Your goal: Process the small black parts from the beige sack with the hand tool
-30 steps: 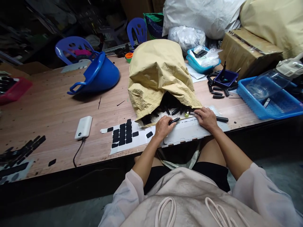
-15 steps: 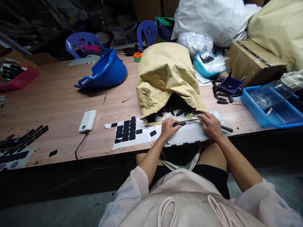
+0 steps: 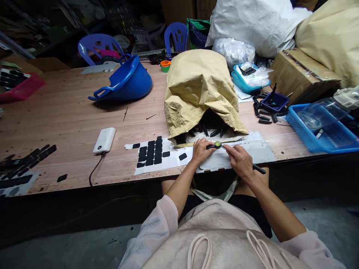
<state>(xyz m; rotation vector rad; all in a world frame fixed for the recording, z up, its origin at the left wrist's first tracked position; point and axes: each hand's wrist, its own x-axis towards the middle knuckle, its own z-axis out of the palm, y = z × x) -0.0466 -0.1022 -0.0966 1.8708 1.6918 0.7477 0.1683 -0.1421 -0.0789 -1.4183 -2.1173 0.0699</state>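
Near the table's front edge, my left hand (image 3: 200,150) grips a slim black piece (image 3: 211,147). My right hand (image 3: 240,161) holds a thin tool with a black handle (image 3: 259,169) that sticks out behind the palm. A small yellow-green round part (image 3: 218,144) at the tool's front end is at the tip of the black piece; whether they touch is too small to tell. Beneath the hands lies a grey-white board (image 3: 252,149). Just behind it, a tan sack (image 3: 202,78) lies with its mouth open, showing several black pieces inside.
White paper (image 3: 168,164) with black stickers lies left of my hands, then a white power bank (image 3: 104,141) with a cable. Farther back is a blue basin (image 3: 137,82). At right are a blue basket (image 3: 322,145), a purple tray (image 3: 275,101) and a carton (image 3: 300,74).
My right hand has moved left, bringing the yellow-green part from the sack's mouth to the tip of the black piece. My left hand keeps its grip. The view has shifted slightly.
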